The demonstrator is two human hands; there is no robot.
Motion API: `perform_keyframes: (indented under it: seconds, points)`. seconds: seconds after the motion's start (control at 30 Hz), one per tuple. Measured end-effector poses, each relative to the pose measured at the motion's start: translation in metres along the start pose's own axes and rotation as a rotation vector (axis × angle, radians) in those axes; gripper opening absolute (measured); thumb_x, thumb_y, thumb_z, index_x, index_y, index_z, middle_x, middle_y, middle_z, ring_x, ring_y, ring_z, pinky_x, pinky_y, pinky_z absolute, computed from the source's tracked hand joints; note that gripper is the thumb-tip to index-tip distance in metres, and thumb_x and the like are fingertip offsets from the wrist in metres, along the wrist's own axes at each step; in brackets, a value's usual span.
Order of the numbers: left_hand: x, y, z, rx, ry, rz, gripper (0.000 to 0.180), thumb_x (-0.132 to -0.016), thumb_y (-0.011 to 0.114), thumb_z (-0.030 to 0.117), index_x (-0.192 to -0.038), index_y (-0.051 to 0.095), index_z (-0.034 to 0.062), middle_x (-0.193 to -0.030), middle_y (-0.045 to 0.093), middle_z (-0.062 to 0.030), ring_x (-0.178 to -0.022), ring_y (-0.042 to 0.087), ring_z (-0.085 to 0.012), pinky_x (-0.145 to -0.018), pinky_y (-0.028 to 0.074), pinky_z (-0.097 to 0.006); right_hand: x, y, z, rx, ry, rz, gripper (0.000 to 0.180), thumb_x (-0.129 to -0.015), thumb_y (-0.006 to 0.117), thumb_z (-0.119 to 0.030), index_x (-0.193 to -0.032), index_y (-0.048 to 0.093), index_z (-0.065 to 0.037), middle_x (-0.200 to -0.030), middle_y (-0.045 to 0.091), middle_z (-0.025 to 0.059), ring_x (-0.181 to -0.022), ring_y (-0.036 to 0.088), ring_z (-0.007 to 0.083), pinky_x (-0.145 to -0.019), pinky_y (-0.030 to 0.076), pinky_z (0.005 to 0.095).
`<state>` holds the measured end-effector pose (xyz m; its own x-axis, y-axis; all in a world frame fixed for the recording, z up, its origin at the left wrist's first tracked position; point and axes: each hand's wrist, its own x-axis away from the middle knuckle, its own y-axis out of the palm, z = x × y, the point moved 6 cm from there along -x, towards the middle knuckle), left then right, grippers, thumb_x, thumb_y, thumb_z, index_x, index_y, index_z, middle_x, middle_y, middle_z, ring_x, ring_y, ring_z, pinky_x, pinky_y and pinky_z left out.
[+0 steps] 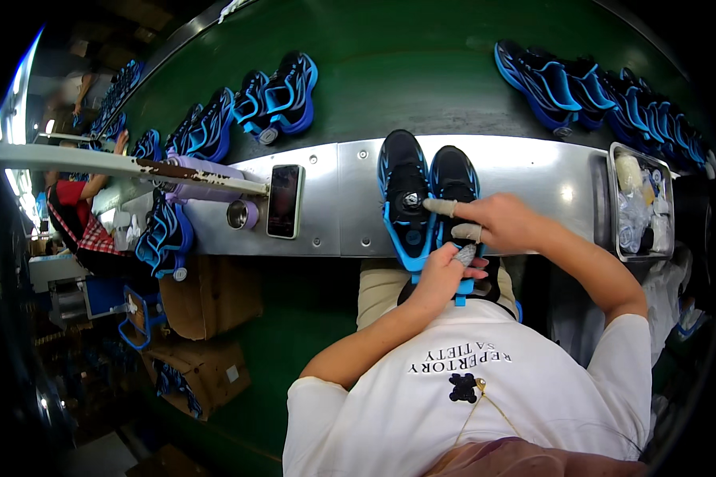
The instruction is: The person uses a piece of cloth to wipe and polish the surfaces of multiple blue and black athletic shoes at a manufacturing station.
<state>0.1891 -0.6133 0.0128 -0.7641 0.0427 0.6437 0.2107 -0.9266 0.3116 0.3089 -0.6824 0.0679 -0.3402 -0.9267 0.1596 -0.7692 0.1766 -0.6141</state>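
Note:
Two black sneakers with bright blue soles and trim stand side by side at the near edge of the metal worktop, toes pointing away from me. The left sneaker (pixel 404 171) has a round dial on its tongue. Closed around the heel end of the right sneaker (pixel 454 176) is my left hand (pixel 440 278), with a grey finger cover on one finger. My right hand (pixel 501 221) reaches over the right sneaker, pale covers on its thumb and forefinger, which are apart. The forefinger tip comes close to the dial; whether it touches, I cannot tell.
On the metal worktop (pixel 326 226) lie a phone (pixel 285 201), a purple bottle (pixel 203 181) and a metal tray (pixel 614 203) of small supplies. More sneakers line the green conveyor belt (pixel 406 71). A rusty white bar (pixel 127 163) juts in from the left. Cardboard boxes (pixel 211 298) stand below; a co-worker (pixel 75 207) is far left.

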Motion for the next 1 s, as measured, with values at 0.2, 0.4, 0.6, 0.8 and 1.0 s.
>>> perform_keyframes:
  seconds: [0.2, 0.4, 0.6, 0.8, 1.0]
  points:
    - [0.002, 0.009, 0.003, 0.048, -0.008, -0.014, 0.028, -0.094, 0.035, 0.002, -0.112, 0.054, -0.0060, -0.111, 0.063, -0.0196, -0.098, 0.065, -0.0241, -0.087, 0.053, -0.033, 0.002, -0.005, 0.008, 0.000, -0.172, 0.017, 0.076, -0.079, 0.060, -0.014, -0.150, 0.032, -0.019, -0.096, 0.056, 0.0127, -0.088, 0.057, 0.0326, -0.079, 0.048, 0.0413]
    - [0.004, 0.007, 0.005, 0.114, 0.000, 0.011, 0.028, -0.094, 0.036, 0.001, -0.115, 0.053, -0.0070, -0.112, 0.062, -0.0189, -0.101, 0.064, -0.0248, -0.087, 0.053, -0.034, -0.003, 0.001, 0.002, 0.009, 0.053, -0.081, 0.071, -0.085, 0.060, -0.015, -0.150, 0.032, -0.024, -0.090, 0.058, 0.0130, -0.083, 0.057, 0.0321, -0.078, 0.047, 0.0409]
    - [0.003, 0.010, 0.002, 0.172, 0.000, -0.041, 0.029, -0.097, 0.038, 0.003, -0.119, 0.053, -0.0073, -0.117, 0.060, -0.0164, -0.107, 0.062, -0.0280, -0.090, 0.053, -0.036, -0.001, -0.002, 0.001, 0.028, -0.168, 0.064, 0.071, -0.085, 0.064, -0.016, -0.149, 0.036, -0.026, -0.079, 0.059, 0.0114, -0.076, 0.060, 0.0309, -0.068, 0.047, 0.0409]
    - [0.006, 0.013, 0.008, 0.116, -0.066, -0.026, 0.029, -0.097, 0.038, 0.003, -0.120, 0.052, -0.0068, -0.115, 0.060, -0.0159, -0.106, 0.063, -0.0277, -0.089, 0.054, -0.035, 0.003, -0.008, 0.003, -0.069, -0.172, 0.120, 0.074, -0.082, 0.066, -0.016, -0.149, 0.036, -0.025, -0.074, 0.055, 0.0106, -0.072, 0.058, 0.0307, -0.069, 0.048, 0.0410]
    - [0.002, 0.013, 0.004, 0.142, -0.041, -0.019, 0.029, -0.097, 0.037, 0.003, -0.119, 0.053, -0.0079, -0.114, 0.060, -0.0165, -0.105, 0.064, -0.0265, -0.087, 0.054, -0.034, -0.005, 0.006, -0.002, 0.086, -0.158, 0.032, 0.077, -0.077, 0.067, -0.017, -0.147, 0.037, -0.024, -0.086, 0.055, 0.0126, -0.083, 0.057, 0.0322, -0.073, 0.047, 0.0419]
